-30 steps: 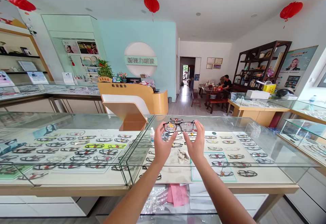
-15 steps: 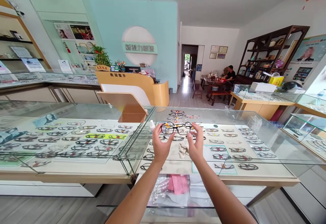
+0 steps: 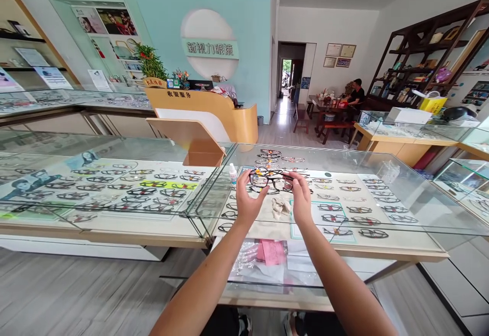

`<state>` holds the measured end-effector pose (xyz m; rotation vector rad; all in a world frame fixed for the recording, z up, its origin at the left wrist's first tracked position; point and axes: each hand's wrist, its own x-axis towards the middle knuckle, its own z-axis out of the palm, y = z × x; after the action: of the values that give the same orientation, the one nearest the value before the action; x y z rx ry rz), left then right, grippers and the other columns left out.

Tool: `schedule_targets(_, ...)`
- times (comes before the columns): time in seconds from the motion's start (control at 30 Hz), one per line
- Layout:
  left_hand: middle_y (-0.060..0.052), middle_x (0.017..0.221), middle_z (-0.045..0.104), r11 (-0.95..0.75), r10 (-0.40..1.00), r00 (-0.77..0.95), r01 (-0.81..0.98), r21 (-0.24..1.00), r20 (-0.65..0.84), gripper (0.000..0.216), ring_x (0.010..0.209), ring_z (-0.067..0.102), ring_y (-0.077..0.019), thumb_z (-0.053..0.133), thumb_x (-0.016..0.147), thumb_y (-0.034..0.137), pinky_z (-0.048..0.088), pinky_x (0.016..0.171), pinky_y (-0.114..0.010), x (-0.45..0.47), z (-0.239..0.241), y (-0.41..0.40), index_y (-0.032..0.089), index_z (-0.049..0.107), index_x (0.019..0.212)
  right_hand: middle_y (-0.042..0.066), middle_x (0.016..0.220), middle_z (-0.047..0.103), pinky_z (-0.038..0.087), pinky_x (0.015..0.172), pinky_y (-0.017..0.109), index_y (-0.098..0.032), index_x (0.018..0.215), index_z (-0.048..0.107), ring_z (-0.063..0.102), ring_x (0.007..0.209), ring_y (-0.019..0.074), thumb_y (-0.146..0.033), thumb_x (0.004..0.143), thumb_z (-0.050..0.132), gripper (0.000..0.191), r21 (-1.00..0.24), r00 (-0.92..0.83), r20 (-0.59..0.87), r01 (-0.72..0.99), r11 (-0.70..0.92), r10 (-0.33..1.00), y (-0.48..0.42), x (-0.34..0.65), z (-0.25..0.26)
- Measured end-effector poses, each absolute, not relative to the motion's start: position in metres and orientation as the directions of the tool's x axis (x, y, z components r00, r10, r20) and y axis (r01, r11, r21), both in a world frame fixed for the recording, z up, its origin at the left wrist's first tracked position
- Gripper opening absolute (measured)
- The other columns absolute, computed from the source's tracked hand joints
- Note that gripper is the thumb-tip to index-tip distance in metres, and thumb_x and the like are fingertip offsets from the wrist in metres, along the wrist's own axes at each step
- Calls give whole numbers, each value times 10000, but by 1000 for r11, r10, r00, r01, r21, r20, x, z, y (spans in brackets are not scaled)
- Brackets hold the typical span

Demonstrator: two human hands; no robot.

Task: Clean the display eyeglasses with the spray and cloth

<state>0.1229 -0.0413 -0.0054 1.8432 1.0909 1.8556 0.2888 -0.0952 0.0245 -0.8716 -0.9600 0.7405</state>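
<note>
Both my arms reach out over a glass display counter (image 3: 382,234). My left hand (image 3: 248,201) and my right hand (image 3: 301,198) pinch the two ends of a pair of black-framed glasses (image 3: 270,179), held level just above the glass top. Below the hands, on the glass, lies a crumpled pale cloth (image 3: 281,207). A small white bottle (image 3: 233,174) stands on the counter just left of my left hand. Rows of spectacle frames (image 3: 344,208) fill the case under the glass.
A second glass case (image 3: 95,193) of frames adjoins on the left. Beyond stands an orange reception desk (image 3: 214,117). A person (image 3: 356,94) sits at a dark table far back. Pink papers (image 3: 272,252) lie on a lower shelf. More cases stand at right (image 3: 420,137).
The view has tilted down. My hands have lowered the glasses from eye height toward the counter top, still gripping both ends.
</note>
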Motion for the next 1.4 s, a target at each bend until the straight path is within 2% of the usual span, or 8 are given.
schedule_targets(0.37, -192, 1550, 570, -666, 700, -107, 256, 700, 706, 783, 1436, 607, -331, 847, 898, 521, 507, 1227, -523, 123, -9, -39, 221, 498, 1532, 112, 1257, 803, 562, 951, 385, -237, 1172, 716, 774, 1136, 262, -529, 994, 628, 353, -818, 304, 296, -409, 405, 905, -90, 290, 22)
schedule_targets(0.47, -189, 1527, 585, -686, 668, -110, 291, 667, 736, 766, 1426, 610, -331, 841, 907, 511, 534, 1195, -508, 122, -10, -38, 225, 506, 1532, 110, 1261, 803, 554, 953, 384, -239, 1172, 711, 762, 1158, 266, -488, 1003, 594, 323, -827, 289, 290, -404, 391, 912, -91, 293, 23)
schedule_targets(0.6, -187, 1491, 616, -727, 575, -81, 405, 554, 814, 729, 1403, 619, -337, 839, 918, 469, 573, 1118, -491, 118, -7, -38, 228, 518, 1526, 103, 1305, 771, 510, 1073, 434, -246, 1159, 740, 680, 1299, 284, -389, 1000, 581, 267, -875, 363, 434, -47, 481, 824, -97, 304, 29)
schedule_targets(0.7, -188, 1467, 635, -769, 472, -18, 479, 422, 881, 715, 1402, 619, -340, 847, 916, 431, 572, 1118, -508, 117, -3, -40, 221, 518, 1515, 100, 1309, 755, 449, 1163, 485, -259, 1110, 772, 639, 1335, 301, -363, 984, 646, 206, -758, 283, 648, 328, 563, 707, -102, 313, 34)
schedule_targets(0.77, -186, 1454, 644, -793, 411, 31, 505, 340, 911, 716, 1396, 628, -336, 852, 914, 408, 555, 1153, -526, 117, 0, -42, 219, 512, 1515, 99, 1307, 752, 421, 1182, 504, -265, 1069, 786, 633, 1331, 309, -358, 987, 666, 172, -670, 184, 709, 477, 569, 680, -104, 316, 37)
schedule_targets(1.0, -187, 1438, 663, -809, 319, 144, 556, 190, 937, 722, 1351, 670, -340, 858, 907, 384, 575, 1132, -530, 119, 5, -45, 235, 498, 1515, 87, 1307, 756, 387, 1176, 526, -269, 963, 796, 644, 1282, 312, -311, 976, 690, 115, -618, 55, 677, 584, 526, 734, -99, 321, 33)
schedule_targets(1.13, -170, 1394, 694, -832, 348, 173, 511, 218, 921, 711, 1330, 682, -333, 842, 919, 356, 582, 1121, -521, 121, 4, -47, 233, 496, 1527, 94, 1300, 756, 385, 1191, 517, -268, 947, 801, 645, 1289, 303, -316, 968, 702, 113, -694, 35, 621, 489, 528, 783, -95, 326, 31)
schedule_targets(1.4, -138, 1388, 691, -751, 642, 147, 319, 578, 753, 704, 1167, 745, -279, 834, 890, 362, 640, 1005, -438, 126, 4, -53, 244, 548, 1523, 97, 1314, 784, 439, 1177, 472, -255, 860, 789, 670, 1324, 304, -389, 911, 751, 148, -920, -56, 366, 128, 370, 929, -87, 334, 29)
